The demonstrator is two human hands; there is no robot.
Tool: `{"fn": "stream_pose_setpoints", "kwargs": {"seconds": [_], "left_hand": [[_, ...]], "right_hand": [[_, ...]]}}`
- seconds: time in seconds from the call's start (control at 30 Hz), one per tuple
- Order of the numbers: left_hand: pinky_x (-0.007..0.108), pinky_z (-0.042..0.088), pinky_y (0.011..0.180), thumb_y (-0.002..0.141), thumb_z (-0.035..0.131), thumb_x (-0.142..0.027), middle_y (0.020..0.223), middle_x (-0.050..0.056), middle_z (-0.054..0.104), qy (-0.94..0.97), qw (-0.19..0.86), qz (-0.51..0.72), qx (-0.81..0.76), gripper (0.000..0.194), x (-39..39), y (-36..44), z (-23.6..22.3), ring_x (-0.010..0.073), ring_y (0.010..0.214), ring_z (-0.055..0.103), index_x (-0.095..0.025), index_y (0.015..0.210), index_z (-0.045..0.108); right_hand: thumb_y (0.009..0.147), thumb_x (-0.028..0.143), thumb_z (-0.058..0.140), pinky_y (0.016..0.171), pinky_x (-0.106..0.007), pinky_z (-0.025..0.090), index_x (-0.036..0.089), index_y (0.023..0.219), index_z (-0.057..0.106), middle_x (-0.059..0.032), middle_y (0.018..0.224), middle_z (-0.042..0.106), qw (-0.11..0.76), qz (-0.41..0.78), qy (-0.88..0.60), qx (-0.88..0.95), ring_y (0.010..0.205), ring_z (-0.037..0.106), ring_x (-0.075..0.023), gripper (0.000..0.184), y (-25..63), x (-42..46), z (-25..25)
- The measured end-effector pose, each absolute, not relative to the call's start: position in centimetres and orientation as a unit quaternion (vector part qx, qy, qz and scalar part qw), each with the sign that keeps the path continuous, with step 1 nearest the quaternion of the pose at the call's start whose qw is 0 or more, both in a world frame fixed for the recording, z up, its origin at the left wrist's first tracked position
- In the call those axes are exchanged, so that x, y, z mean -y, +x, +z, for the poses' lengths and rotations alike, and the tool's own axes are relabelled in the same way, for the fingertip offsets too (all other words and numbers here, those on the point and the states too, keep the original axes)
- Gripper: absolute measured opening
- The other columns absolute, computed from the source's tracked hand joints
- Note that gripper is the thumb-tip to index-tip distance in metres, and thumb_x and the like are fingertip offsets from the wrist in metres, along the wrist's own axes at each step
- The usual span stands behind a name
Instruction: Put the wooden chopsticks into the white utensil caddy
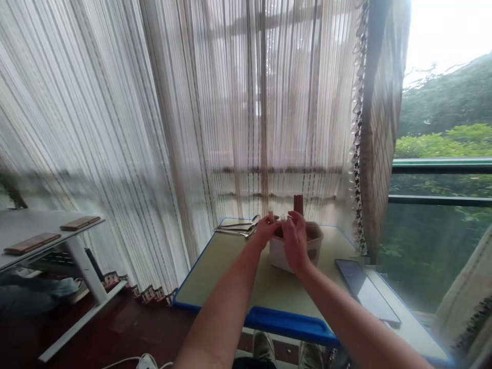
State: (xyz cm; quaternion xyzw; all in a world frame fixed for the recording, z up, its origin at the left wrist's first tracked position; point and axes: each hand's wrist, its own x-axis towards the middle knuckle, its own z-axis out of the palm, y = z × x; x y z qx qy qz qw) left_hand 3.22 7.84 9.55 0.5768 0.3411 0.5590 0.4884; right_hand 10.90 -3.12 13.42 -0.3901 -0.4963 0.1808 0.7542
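Observation:
My left hand (266, 227) and my right hand (295, 237) are close together above the near rim of a whitish open container (278, 254). The fingers of both hands are bent and pinched. Between the fingertips is something small and pale, too small to name. My right hand and wrist cover part of the container, so most of what lies in it is hidden. A bundle of reddish-brown sticks (298, 204) stands upright at the container's far side. Several metal spoons (240, 226) lie to the left of my left hand.
The container stands on a small table (223, 271) with a blue edge. A dark flat tablet or phone (367, 289) lies at its right. Sheer curtains (246, 113) hang right behind. Another table (34, 225) at the left bears two flat brown objects. A white power strip (146, 362) is on the floor.

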Motion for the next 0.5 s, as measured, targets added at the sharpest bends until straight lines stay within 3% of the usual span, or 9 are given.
{"fn": "stream_pose_setpoints", "kwargs": {"seconds": [0.27,0.5], "left_hand": [[0.024,0.039,0.058,0.073,0.056,-0.048,0.059,-0.001,0.055,0.608,0.431,0.559,-0.362,0.036,-9.2,3.5,9.4,0.0104,0.057,0.048,-0.013,0.076,0.062],[0.022,0.028,0.052,0.068,0.062,-0.043,0.051,-0.005,0.042,0.622,0.359,0.589,-0.371,0.030,-9.4,3.7,9.6,0.0074,0.052,0.037,-0.015,0.060,0.054]], "right_hand": [[0.089,0.039,0.033,0.091,-0.037,0.033,0.020,0.113,0.047,-0.0068,0.112,0.048,0.793,0.092,-0.408,0.444,0.104,0.045,-0.0187,0.033,11.5,8.3,5.7],[0.087,0.045,0.033,0.087,-0.036,0.033,0.018,0.105,0.048,-0.0061,0.101,0.050,0.736,0.148,-0.502,0.429,0.096,0.046,-0.0200,0.035,12.0,7.9,0.5]]}}
